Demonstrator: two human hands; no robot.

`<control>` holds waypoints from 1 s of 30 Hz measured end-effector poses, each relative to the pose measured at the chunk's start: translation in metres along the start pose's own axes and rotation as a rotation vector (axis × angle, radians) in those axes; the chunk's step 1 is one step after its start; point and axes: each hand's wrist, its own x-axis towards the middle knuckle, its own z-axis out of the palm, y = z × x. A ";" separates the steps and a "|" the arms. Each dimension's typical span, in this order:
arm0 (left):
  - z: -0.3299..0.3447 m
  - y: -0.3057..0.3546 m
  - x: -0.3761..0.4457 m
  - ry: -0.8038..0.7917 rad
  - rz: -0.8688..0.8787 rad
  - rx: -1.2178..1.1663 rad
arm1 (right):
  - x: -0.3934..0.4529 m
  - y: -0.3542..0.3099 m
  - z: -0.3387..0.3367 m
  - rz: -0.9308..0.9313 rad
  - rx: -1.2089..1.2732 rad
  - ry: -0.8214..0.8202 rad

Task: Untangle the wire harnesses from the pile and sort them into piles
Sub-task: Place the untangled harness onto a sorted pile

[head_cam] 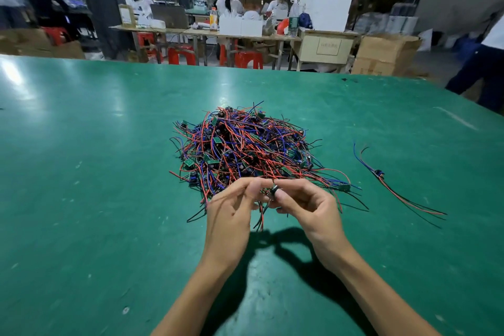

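Observation:
A tangled pile of wire harnesses (242, 147) lies mid-table: red, blue and black wires with small green circuit boards. Both hands meet at the pile's near edge, just above the table. My left hand (231, 207) pinches wires of one harness (266, 194) with fingers curled. My right hand (302, 204) grips the same harness by its small dark component. Loose wire ends hang down between the two hands. To the right, apart from the pile, lie separated harnesses (387, 183), stretched out straight.
The green table (95, 172) spreads wide on all sides of the pile. Beyond its far edge stand work tables, red stools (248, 58), cardboard boxes (381, 54) and several people. A person in dark trousers (480, 73) stands by the far right corner.

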 end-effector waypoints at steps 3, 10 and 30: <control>-0.015 0.005 0.015 0.102 -0.063 -0.055 | 0.000 0.001 -0.001 -0.009 -0.078 -0.028; -0.137 0.001 0.085 0.182 -0.205 0.375 | 0.011 0.003 -0.027 -0.141 -0.432 0.241; -0.095 -0.050 0.064 0.107 -0.177 0.992 | 0.012 0.025 -0.043 -0.065 -0.853 0.355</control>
